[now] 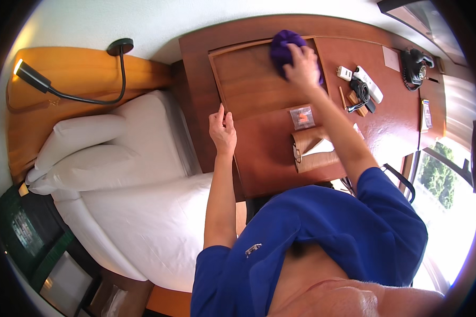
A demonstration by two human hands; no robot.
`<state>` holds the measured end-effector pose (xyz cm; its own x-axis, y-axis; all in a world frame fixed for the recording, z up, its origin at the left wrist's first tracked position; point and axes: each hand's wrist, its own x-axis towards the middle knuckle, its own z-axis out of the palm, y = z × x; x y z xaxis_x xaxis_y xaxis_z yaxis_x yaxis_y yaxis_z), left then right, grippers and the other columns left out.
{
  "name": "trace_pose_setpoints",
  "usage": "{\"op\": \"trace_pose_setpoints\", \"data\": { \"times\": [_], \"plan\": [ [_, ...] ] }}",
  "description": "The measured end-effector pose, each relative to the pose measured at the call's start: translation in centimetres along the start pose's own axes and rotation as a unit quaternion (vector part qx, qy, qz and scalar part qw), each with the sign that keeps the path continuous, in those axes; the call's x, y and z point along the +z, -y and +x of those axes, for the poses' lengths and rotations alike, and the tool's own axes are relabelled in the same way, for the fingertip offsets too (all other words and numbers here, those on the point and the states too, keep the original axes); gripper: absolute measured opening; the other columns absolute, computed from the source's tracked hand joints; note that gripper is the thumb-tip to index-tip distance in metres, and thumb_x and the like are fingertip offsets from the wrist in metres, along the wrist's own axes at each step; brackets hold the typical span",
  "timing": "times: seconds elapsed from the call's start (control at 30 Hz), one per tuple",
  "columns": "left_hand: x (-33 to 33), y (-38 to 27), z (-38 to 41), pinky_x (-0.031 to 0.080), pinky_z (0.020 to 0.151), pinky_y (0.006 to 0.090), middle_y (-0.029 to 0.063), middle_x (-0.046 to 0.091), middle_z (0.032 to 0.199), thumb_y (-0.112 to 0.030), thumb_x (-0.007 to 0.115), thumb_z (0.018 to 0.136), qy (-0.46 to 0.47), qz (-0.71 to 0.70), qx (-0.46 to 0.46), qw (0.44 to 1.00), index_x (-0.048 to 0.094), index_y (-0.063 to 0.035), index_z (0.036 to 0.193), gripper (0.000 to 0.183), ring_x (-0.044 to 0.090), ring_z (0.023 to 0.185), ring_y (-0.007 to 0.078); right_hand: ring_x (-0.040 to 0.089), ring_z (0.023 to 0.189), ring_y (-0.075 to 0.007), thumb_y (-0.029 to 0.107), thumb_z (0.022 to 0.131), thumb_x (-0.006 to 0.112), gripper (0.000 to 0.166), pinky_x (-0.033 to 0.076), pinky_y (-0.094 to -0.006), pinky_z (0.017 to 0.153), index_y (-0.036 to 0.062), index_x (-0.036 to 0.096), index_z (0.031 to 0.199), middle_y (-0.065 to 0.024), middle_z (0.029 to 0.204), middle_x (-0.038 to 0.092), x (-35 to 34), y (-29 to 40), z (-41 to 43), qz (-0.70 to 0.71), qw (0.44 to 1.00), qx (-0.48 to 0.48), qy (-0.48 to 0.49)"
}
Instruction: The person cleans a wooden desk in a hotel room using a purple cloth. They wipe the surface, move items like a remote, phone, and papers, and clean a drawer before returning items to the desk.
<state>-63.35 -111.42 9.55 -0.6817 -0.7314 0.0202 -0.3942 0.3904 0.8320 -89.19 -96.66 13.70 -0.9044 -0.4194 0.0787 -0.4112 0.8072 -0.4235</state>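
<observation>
My right hand [304, 65] presses a bunched purple cloth [282, 53] onto the far right part of a shallow wooden tray [254, 79]. The tray has a thin raised rim and rests on the red-brown desk [261, 158]. My left hand [223, 132] is at the tray's near left corner, its fingertips close to the rim. Whether those fingers grip the rim cannot be made out. Just below the tray lies a small clear packet [302, 117] with an orange mark. Nearer to me is a wood-patterned holder [313, 160] with white paper inside, partly behind my right forearm.
Right of the tray lie a white plug adapter [344, 73], a white power strip [369, 84], a coiled black cable [360, 92] and a pencil [342, 98]. A black rotary telephone [416, 69] stands farther right. A bed [142, 214] and a wall lamp [33, 75] are at left.
</observation>
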Motion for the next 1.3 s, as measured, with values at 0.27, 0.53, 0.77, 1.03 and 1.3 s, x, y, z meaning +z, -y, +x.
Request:
{"op": "trace_pose_setpoints", "data": {
  "times": [0.27, 0.53, 0.77, 1.03, 1.3],
  "plan": [
    [0.0, 0.7, 0.2, 0.050, 0.070, 0.0326, 0.0105, 0.058, 0.091, -0.015, 0.067, 0.092, -0.004, 0.006, 0.028, 1.000, 0.066, -0.0043, 0.122, 0.032, 0.059, 0.077, 0.0214, 0.056, 0.102, -0.0361, 0.014, 0.073, 0.068, 0.026, 0.054, -0.0440, 0.078, 0.0128, 0.071, 0.098, -0.0143, 0.110, 0.054, 4.5, 14.4, -0.2, 0.011, 0.916, -0.366, 0.164],
    [0.0, -0.1, 0.2, 0.047, 0.065, 0.0300, 0.0074, 0.056, 0.089, -0.014, 0.067, 0.091, 0.003, -0.048, -0.013, 0.999, 0.067, -0.0076, 0.122, 0.031, 0.051, 0.068, 0.0163, 0.056, 0.111, -0.0352, 0.014, 0.069, 0.069, 0.054, 0.049, -0.0421, 0.093, 0.0147, 0.063, 0.123, -0.0128, 0.118, 0.059, 0.6, 6.2, 1.6, 0.153, 0.946, -0.234, 0.167],
    [-0.6, -0.6, 0.4, 0.049, 0.068, 0.0350, 0.0106, 0.054, 0.090, -0.016, 0.064, 0.093, 0.030, 0.045, 0.011, 0.998, 0.064, -0.0074, 0.125, 0.033, 0.056, 0.072, 0.0222, 0.054, 0.113, -0.0396, 0.011, 0.074, 0.069, 0.062, 0.047, -0.0449, 0.097, 0.0149, 0.054, 0.133, -0.0151, 0.120, 0.058, 3.8, 11.8, 0.8, 0.150, 0.915, -0.257, 0.272],
    [0.5, 0.6, 0.3, 0.047, 0.063, 0.0283, 0.0073, 0.054, 0.092, -0.011, 0.067, 0.093, 0.002, 0.054, 0.049, 0.997, 0.064, -0.0047, 0.125, 0.033, 0.052, 0.070, 0.0134, 0.044, 0.127, -0.0274, 0.021, 0.080, 0.067, 0.044, 0.040, -0.0441, 0.097, 0.0228, 0.060, 0.124, -0.0053, 0.136, 0.049, 10.8, 18.6, 6.8, -0.023, 0.929, -0.368, 0.030],
    [2.8, -2.0, -1.2, 0.048, 0.055, 0.0386, 0.0130, 0.058, 0.077, -0.011, 0.067, 0.090, -0.017, 0.033, 0.088, 0.995, 0.065, -0.0033, 0.120, 0.031, 0.057, 0.058, 0.0273, 0.052, 0.123, -0.0292, 0.010, 0.071, 0.067, 0.040, 0.046, -0.0431, 0.101, 0.0209, 0.071, 0.109, -0.0024, 0.134, 0.056, 0.0, -3.0, 11.8, -0.030, 0.986, -0.154, 0.049]
  ]
}}
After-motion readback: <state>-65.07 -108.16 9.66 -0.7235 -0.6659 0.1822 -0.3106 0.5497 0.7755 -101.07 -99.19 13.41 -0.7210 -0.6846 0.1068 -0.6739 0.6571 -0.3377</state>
